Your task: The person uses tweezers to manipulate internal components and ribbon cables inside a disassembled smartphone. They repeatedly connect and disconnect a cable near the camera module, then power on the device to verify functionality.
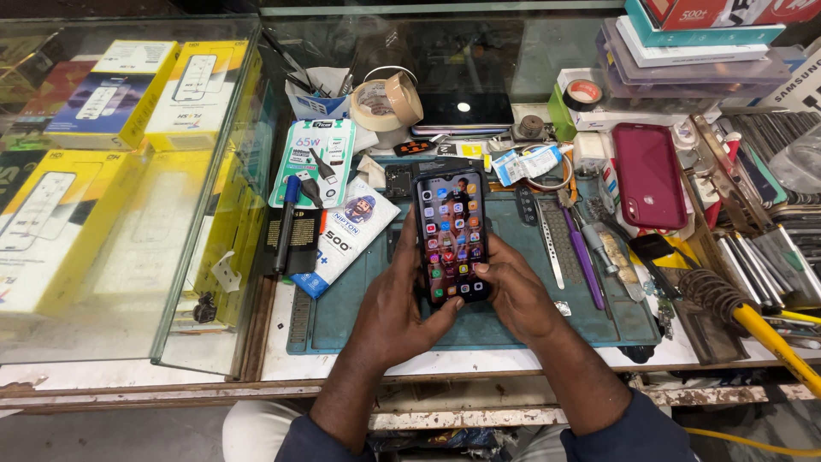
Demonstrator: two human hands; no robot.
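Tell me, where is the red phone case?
The red phone case lies on the right side of the bench, beyond the right hand, below the stacked boxes.

We look steeply down from the head onto the bench, facing forward and close; both forearms enter from the bottom edge; the glass case fills our left; no second view.

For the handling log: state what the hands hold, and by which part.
Both hands, left hand and right hand, hold a lit smartphone by its lower half, fingers wrapped on its side edges.
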